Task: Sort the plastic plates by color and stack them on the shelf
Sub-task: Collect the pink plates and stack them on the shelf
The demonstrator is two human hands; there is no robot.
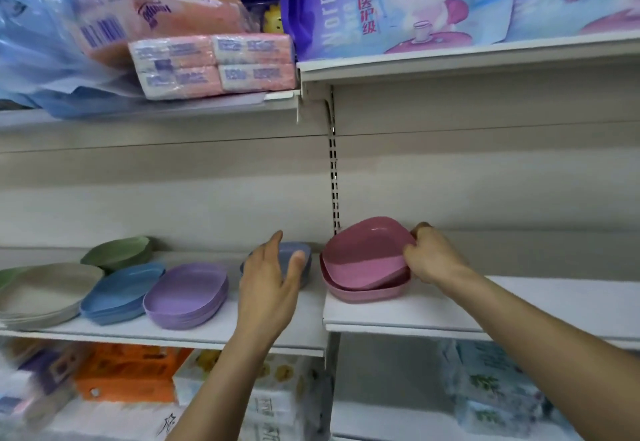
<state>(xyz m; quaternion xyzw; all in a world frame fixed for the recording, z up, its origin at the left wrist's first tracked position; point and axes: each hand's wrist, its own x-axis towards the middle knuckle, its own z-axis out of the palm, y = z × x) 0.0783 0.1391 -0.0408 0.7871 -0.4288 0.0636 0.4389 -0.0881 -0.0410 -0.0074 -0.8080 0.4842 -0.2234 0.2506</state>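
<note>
Head view: pinching the tilted pink plate (pixel 367 250) at its three-o'clock rim with the right hand (pixel 429 253), left hand (pixel 273 281) spread, fingers straight, just in front of the bluish plates (pixel 299 250) at nine o'clock of the pink stack (pixel 363 294) on the shelf (pixel 398 316). Lower the raised twelve-o'clock edge gently, line up corners with the plate beneath, then let go. Cannot tell how many plates lie in either pile, nor whether the left fingertips touch the bluish plates; far at nine o'clock, blurred, with a green plate (pixel 7 278) cut off.
</note>
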